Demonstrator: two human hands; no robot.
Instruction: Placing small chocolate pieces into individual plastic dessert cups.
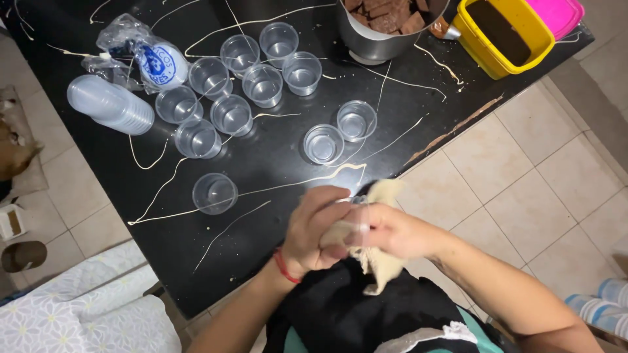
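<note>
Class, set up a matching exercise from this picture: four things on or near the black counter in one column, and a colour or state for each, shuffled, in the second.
Things:
1. tub
2. lid
3. metal pot
4. stack of cups

Descriptions:
A. lying on its side
B. yellow
C. holds brown chunks
D. pink

Pairs: 1-B, 2-D, 3-C, 4-A

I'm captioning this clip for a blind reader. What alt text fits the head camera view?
Two hands, the left hand and right hand, hold a clear plastic cup and a cream-coloured cloth together at the edge of a black counter. Empty clear cups stand on the streaked counter, beside a stack of cups, a metal pot and a yellow tub.
</note>
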